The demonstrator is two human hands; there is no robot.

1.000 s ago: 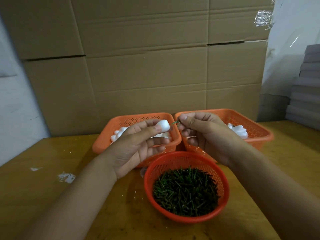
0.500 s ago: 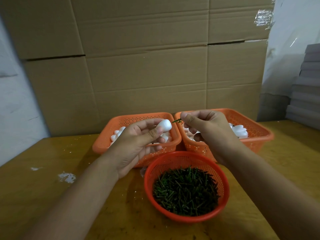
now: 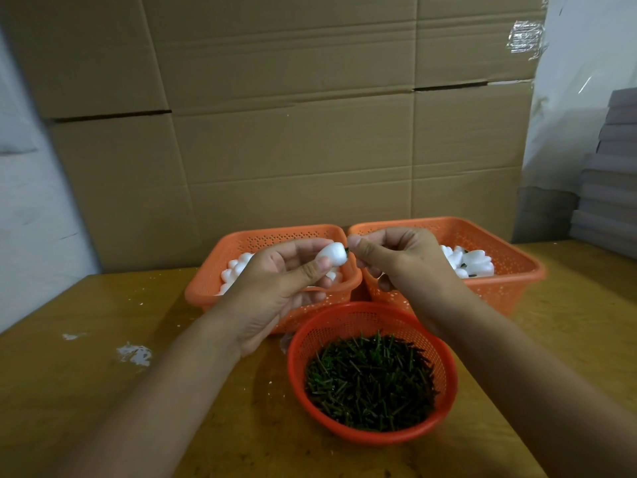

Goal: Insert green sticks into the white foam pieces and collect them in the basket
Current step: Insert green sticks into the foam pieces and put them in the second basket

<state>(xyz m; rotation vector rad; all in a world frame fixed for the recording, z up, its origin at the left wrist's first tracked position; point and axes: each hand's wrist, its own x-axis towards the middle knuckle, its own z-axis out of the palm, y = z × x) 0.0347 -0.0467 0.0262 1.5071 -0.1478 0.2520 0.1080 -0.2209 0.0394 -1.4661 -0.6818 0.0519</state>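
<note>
Both hands are held raised above the baskets, forearms converging from the near corners toward centre. L hand (image 3: 275, 281) is turned palm-up; its grip is clamped on a white foam piece (image 3: 331, 254), pinched between thumb and fingertips, narrow end pointed right. R hand (image 3: 396, 260) is held palm-down, knuckles up; thumb and forefinger are pinched together on a green stick (image 3: 346, 250), of which only a short dark tip is seen at the foam's end. Whether the stick is already seated in the foam cannot be told.

Three baskets are noted on the wooden tabletop (image 3: 103, 391):
- far-left orange rect. basket (image 3: 275, 236), holding loose white foam pieces, partly hidden by L hand;
- far-right orange rect. basket (image 3: 499, 257), touching the first, holding foam pieces w/ dark stick ends visible;
- near round red basket (image 3: 372, 438), centre-right, filled w/ green sticks, just in front of the other two.

White flecks (image 3: 134, 353) are seen on the tabletop at left. Cardboard boxes (image 3: 293, 132) are stacked behind; grey stacked sheets (image 3: 613, 167) at far right.
</note>
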